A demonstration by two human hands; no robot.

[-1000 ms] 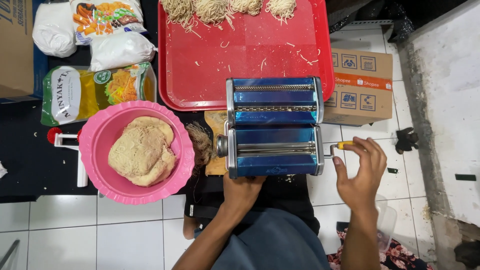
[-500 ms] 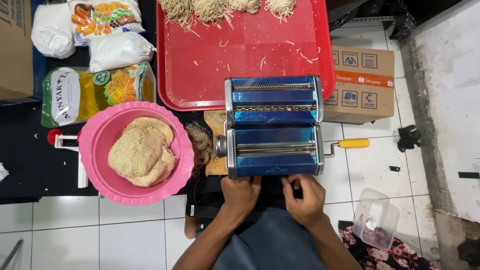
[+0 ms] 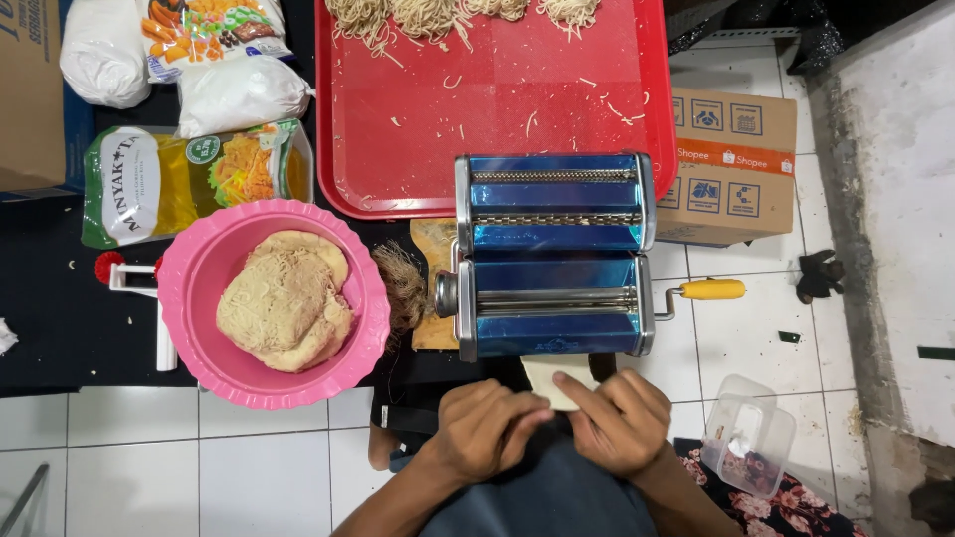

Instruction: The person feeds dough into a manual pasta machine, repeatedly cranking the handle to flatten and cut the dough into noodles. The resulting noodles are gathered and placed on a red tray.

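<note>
A blue metal pasta machine [image 3: 552, 254] stands at the table's near edge, its yellow-handled crank [image 3: 708, 289] sticking out to the right. A pale sheet of dough [image 3: 550, 378] hangs out below the machine. My left hand [image 3: 489, 428] and my right hand [image 3: 619, 423] are close together just under the machine, both with fingers on the dough sheet. A pink bowl [image 3: 191, 288] to the left holds a lump of dough [image 3: 286, 313].
A red tray [image 3: 497, 109] with cut noodles [image 3: 448, 15] at its far end lies behind the machine. Bags of flour and a yellow oil pouch [image 3: 184, 179] sit at the left. A cardboard box [image 3: 731, 164] and a clear plastic container [image 3: 748, 447] are on the tiled floor at right.
My right hand left the crank handle and came in under the machine beside my left hand. The dough sheet now shows below the machine with both hands on it.
</note>
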